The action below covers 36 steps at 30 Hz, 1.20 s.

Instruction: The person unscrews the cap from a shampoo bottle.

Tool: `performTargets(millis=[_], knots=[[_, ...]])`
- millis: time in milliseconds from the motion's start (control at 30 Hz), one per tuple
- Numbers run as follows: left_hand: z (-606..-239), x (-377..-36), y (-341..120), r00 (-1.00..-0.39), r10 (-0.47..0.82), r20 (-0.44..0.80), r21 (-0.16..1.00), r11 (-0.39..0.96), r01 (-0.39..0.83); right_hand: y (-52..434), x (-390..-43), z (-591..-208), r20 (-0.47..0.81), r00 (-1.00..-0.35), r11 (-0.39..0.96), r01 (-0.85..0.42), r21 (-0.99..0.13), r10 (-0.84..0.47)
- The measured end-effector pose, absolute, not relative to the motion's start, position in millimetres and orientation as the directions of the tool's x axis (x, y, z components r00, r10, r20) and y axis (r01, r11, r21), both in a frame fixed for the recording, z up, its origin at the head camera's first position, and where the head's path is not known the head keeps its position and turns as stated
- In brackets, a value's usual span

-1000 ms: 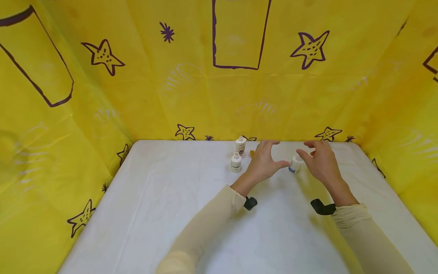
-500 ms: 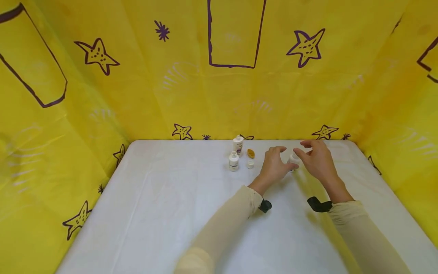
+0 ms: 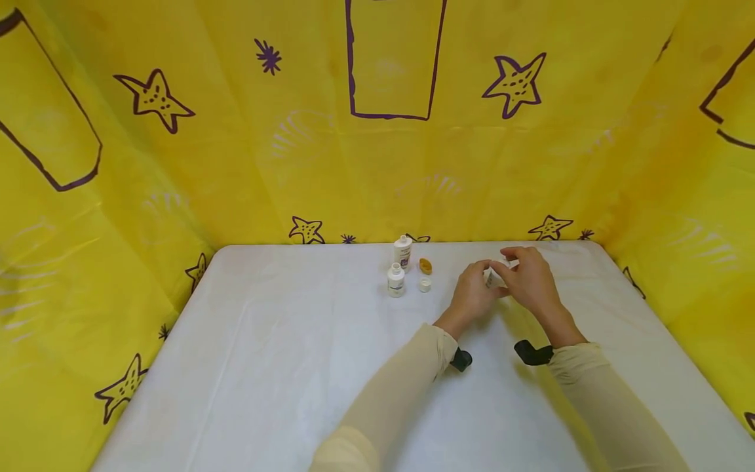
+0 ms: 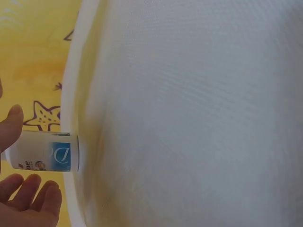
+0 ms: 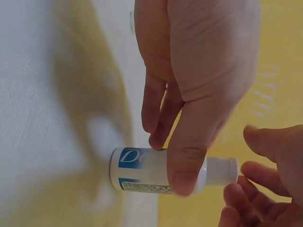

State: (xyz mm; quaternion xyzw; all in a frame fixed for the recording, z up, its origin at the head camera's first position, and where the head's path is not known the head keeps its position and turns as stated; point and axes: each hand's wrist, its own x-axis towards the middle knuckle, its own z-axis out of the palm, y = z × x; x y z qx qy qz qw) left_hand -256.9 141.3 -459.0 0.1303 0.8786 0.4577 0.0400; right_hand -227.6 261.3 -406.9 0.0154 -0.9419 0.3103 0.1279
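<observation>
A white bottle (image 3: 491, 279) with a blue label is between my two hands near the table's far edge. My left hand (image 3: 472, 295) holds its body: in the right wrist view the thumb (image 5: 185, 163) lies across the label side, with other fingers behind. The left wrist view shows the bottle (image 4: 42, 151) between thumb and fingers. Higher up, beside the bottle's narrow white top (image 5: 222, 171), my right hand (image 3: 532, 283) has loosely bent, parted fingers. One fingertip is at or very near the top. Whether the bottle's base touches the table cannot be told.
Two white bottles, a shorter one (image 3: 396, 282) and a taller one (image 3: 404, 249), stand left of my hands. Beside them lie a small white cap (image 3: 425, 286) and a yellow-orange piece (image 3: 425, 265). A yellow patterned curtain (image 3: 295, 151) surrounds the white table (image 3: 283, 367).
My left hand has moved right, away from the two standing bottles, and come around the white bottle. The cap and yellow-orange piece have come into full view. My right hand stays near the bottle's top.
</observation>
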Motion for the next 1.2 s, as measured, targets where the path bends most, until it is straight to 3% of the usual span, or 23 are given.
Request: performTargets(millis=[733, 1200], knots=[[-463.1, -265.3, 138.5, -0.917, 0.375, 0.134, 0.710, 0.609, 0.353, 262.9, -226.9, -429.5, 0.347, -0.933, 0.784, -0.141, -0.604, 0.099], [-465.5, -262.9, 138.9, -0.923, 0.359, 0.138, 0.728, 0.595, 0.340, 263.8, -222.9, -434.5, 0.437, -0.891, 0.764, -0.196, -0.615, 0.123]])
